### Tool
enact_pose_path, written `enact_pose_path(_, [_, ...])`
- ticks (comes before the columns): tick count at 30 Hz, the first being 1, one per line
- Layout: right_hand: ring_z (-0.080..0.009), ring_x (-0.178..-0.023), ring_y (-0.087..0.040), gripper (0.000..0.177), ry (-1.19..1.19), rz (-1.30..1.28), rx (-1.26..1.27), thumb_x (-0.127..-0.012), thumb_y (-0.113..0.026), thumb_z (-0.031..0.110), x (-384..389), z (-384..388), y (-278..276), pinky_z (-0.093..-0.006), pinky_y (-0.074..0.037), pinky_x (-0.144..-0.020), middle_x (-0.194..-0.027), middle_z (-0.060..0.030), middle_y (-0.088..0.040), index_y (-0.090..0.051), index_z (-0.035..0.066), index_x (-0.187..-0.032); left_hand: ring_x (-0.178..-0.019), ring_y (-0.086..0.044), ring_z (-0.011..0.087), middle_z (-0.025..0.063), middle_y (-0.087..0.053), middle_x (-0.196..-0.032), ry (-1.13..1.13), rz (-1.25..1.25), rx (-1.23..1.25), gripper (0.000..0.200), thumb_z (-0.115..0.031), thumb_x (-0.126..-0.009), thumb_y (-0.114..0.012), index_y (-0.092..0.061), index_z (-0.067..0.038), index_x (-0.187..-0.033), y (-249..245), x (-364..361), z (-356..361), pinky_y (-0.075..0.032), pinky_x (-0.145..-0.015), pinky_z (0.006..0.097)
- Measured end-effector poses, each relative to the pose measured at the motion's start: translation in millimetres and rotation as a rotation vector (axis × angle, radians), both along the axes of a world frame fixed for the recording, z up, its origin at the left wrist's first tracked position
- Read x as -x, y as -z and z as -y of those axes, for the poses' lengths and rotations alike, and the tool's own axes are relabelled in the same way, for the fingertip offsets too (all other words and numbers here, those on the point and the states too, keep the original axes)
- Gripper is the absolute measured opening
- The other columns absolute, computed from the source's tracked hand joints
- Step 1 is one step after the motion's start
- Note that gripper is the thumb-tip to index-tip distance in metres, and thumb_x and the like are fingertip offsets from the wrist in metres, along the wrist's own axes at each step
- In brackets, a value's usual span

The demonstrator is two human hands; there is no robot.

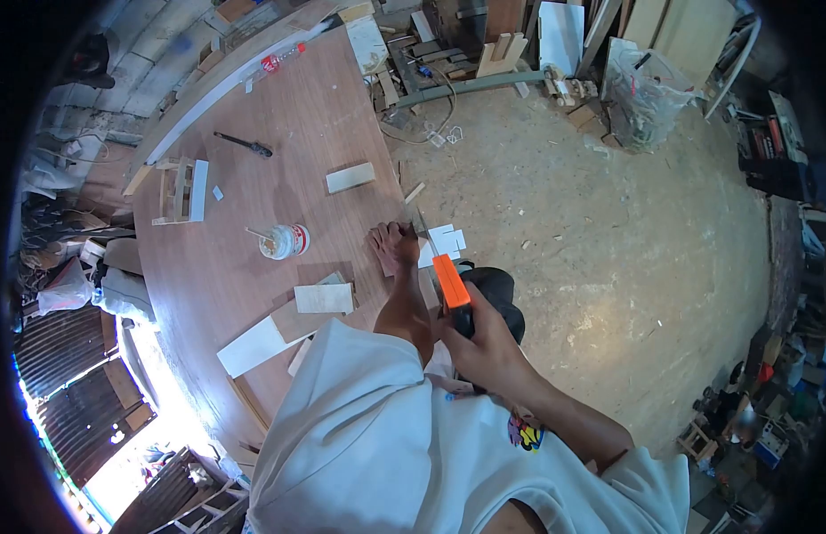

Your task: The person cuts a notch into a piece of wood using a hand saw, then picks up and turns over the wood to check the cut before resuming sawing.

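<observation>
My right hand (480,343) grips the black and orange handle of a handsaw (450,283); its blade runs forward to the table's edge. My left hand (392,245) presses flat on a small piece of wood (385,260) at the edge of the brown wooden table (297,125), right beside the saw blade. Small white offcuts (446,242) lie on the floor just past the blade.
On the table lie a white glue pot with a stick (285,240), flat wood panels (324,298), a wood block (350,177), a small wooden frame (181,190) and a dark tool (245,144). Scrap wood, boards and a plastic bag (648,93) crowd the far floor.
</observation>
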State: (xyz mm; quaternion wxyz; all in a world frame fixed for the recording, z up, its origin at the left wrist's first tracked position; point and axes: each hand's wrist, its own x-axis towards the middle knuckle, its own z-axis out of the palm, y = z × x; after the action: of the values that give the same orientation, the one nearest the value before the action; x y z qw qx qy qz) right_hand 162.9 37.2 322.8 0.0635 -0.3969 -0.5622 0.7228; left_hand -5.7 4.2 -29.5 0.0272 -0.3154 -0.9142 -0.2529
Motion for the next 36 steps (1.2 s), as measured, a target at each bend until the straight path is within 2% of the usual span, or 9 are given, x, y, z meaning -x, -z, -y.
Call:
enact_pose_path(7, [-0.0104,-0.077,-0.048,0.028,-0.024,0.064,0.027,-0.088,-0.053,0.003,-20.1,-3.9,-49.9,-0.0258,-0.042,-0.069,-0.082,-0.0043,-0.05,-0.046,-0.002,-0.114,-0.091,-0.054,0.0299,0.0081,-0.055,-0.087,0.039,-0.05,0.008,0.022,-0.025,-0.076,-0.062,-0.059,-0.011,-0.093,3.1,-17.2,-2.4,-0.04,-0.084,0.0432])
enact_pose_path(12, [-0.0116,-0.072,-0.046,0.015,-0.016,-0.013,-0.084,-0.085,-0.051,0.001,-3.7,-8.5,-30.7,-0.03,-0.042,-0.064,-0.077,-0.0058,-0.049,-0.049,-0.002,-0.1,-0.091,-0.054,0.0294,0.0077,-0.055,-0.087,0.034,-0.097,0.033,0.022,-0.025,-0.076,-0.063,-0.059,-0.012,-0.092,1.3,-19.8,5.3,-0.04,-0.084,0.0429])
enact_pose_path(16, [-0.0165,-0.067,-0.05,0.01,0.015,-0.017,-0.352,-0.083,-0.05,0.004,31.5,-17.2,86.2,-0.0335,-0.043,-0.062,-0.066,-0.0107,-0.048,-0.05,-0.002,-0.091,-0.091,-0.054,0.0291,0.0074,-0.055,-0.086,0.031,-0.132,0.053,0.021,-0.025,-0.075,-0.063,-0.059,-0.012,-0.091,-0.2,-19.2,4.1,-0.039,-0.084,0.0427])
enact_pose_path(18, [-0.018,-0.059,-0.053,0.01,0.078,0.003,-0.42,-0.081,-0.05,0.006,67.5,-29.8,189.6,-0.035,-0.043,-0.054,-0.061,-0.0094,-0.05,-0.05,-0.001,-0.089,-0.091,-0.053,0.0289,0.0073,-0.054,-0.086,0.025,-0.165,0.061,0.021,-0.025,-0.075,-0.063,-0.059,-0.012,-0.091,-6.8,-8.8,0.7,-0.039,-0.084,0.0426])
enact_pose_path(19, [-0.0183,-0.049,-0.053,0.011,0.111,0.002,-0.199,-0.079,-0.049,0.006,90.0,-42.0,215.7,-0.0352,-0.041,-0.043,-0.059,-0.0078,-0.051,-0.051,-0.001,-0.087,-0.091,-0.053,0.0288,0.0072,-0.054,-0.085,0.018,-0.177,0.069,0.021,-0.025,-0.075,-0.063,-0.059,-0.012,-0.091,-11.9,-6.7,1.8,-0.039,-0.084,0.0426])
enact_pose_path(25, [-0.0154,-0.038,-0.047,0.007,0.084,0.05,0.147,-0.076,-0.047,0.001,106.4,-74.5,195.9,-0.0323,-0.037,-0.034,-0.054,-0.0068,-0.047,-0.044,0.003,-0.081,-0.09,-0.053,0.0304,0.0079,-0.055,-0.085,-0.002,-0.093,0.062,0.013,-0.023,-0.075,-0.063,-0.058,-0.013,-0.082,-8.6,-2.3,-4.3,-0.038,-0.085,0.0447])
enact_pose_path(27, [-0.0245,-0.045,-0.055,0.007,0.101,0.062,0.175,-0.073,-0.047,0.004,98.1,-76.4,199.1,-0.0384,-0.043,-0.042,-0.059,-0.0138,-0.054,-0.051,0.0,-0.078,-0.09,-0.052,0.031,0.0086,-0.055,-0.084,-0.042,-0.128,0.021,0.011,-0.022,-0.077,-0.061,-0.057,-0.012,-0.077,7.0,2.1,-10.1,-0.038,-0.087,0.0451])
enact_pose_path(33, [-0.038,-0.071,-0.061,0.016,0.111,0.093,-0.203,-0.073,-0.051,0.006,89.9,-45.4,217.4,-0.0431,-0.046,-0.066,-0.068,-0.0214,-0.057,-0.053,-0.003,-0.086,-0.091,-0.052,0.0305,0.0096,-0.056,-0.087,0.024,-0.029,0.035,0.011,-0.02,-0.079,-0.059,-0.056,-0.01,-0.077,-6.1,2.6,-6.3,-0.038,-0.088,0.046])
enact_pose_path(36, [-0.0307,-0.055,-0.06,0.018,0.107,0.115,-0.143,-0.073,-0.05,0.005,87.8,-50.1,206.8,-0.0386,-0.046,-0.052,-0.064,-0.0179,-0.058,-0.055,-0.002,-0.089,-0.094,-0.052,0.0297,0.0094,-0.056,-0.09,0.02,0.019,0.063,0.011,-0.021,-0.079,-0.059,-0.057,-0.01,-0.079,-11.1,0.1,-5.6,-0.038,-0.089,0.0447])
